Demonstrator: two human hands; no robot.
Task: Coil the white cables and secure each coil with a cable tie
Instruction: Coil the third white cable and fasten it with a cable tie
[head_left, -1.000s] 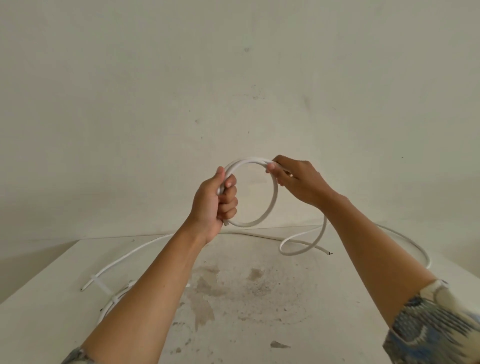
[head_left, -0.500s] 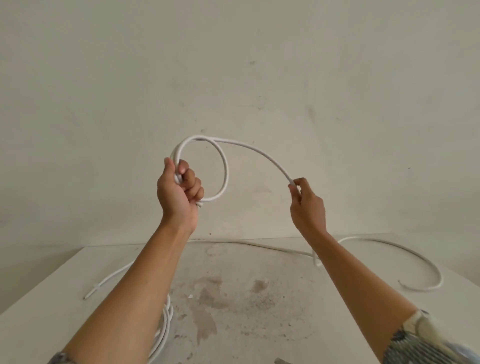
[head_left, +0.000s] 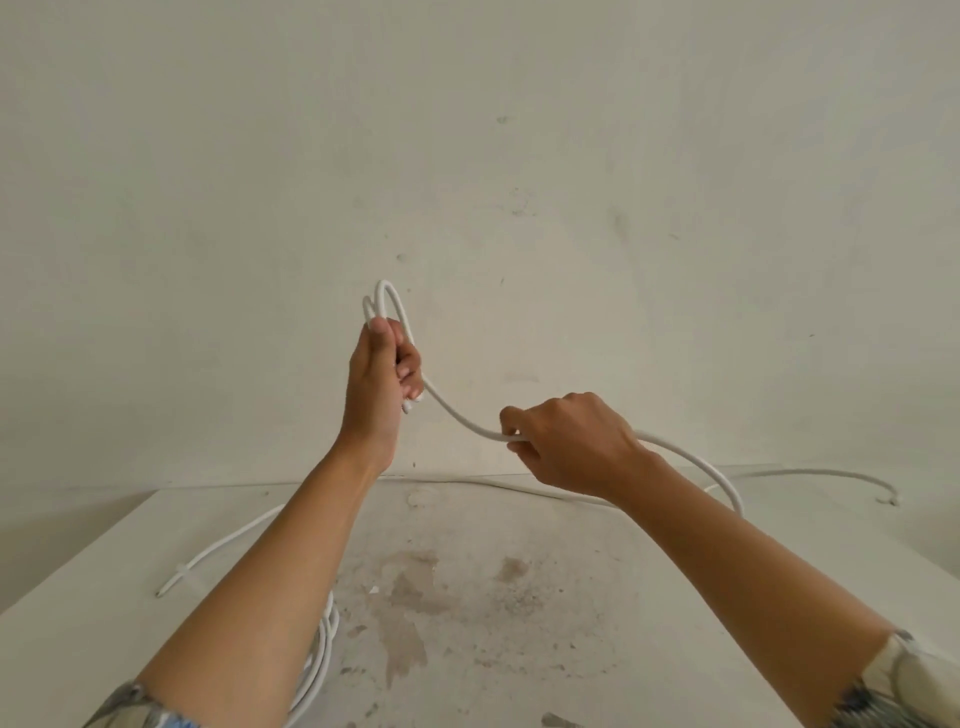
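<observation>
Grip: left hand (head_left: 382, 374) fisted round two small loops (head_left: 387, 299) of the white cable (head_left: 452, 415), thumb on top, the loops poking out above the fist. Right hand (head_left: 569, 441) is curled round the same cable lower and to the right, the strand pinched between thumb and fingers. Both are held in the air above the table (head_left: 597, 665), in front of a plain wall. From the right hand the cable passes behind the wrist, drops in a wide bow to the tabletop and runs off right to its free end (head_left: 889, 500) near the far edge. Risks, as judged: the cable looks stiff and springy, so the loops may spring open or twist into a figure-eight if the left fist slackens while the next turn is fed in. The loops look tight, and uneven turns would give a lopsided coil, awkward to tie. The long tail dragging over the table could snag. Appearance: smooth round white jacket, no kinks seen, holds its curve. A second cable (head_left: 234, 540) lies at the table's left. A bundle of white turns (head_left: 327, 634) shows beside the left forearm; no tie discernible on it.
</observation>
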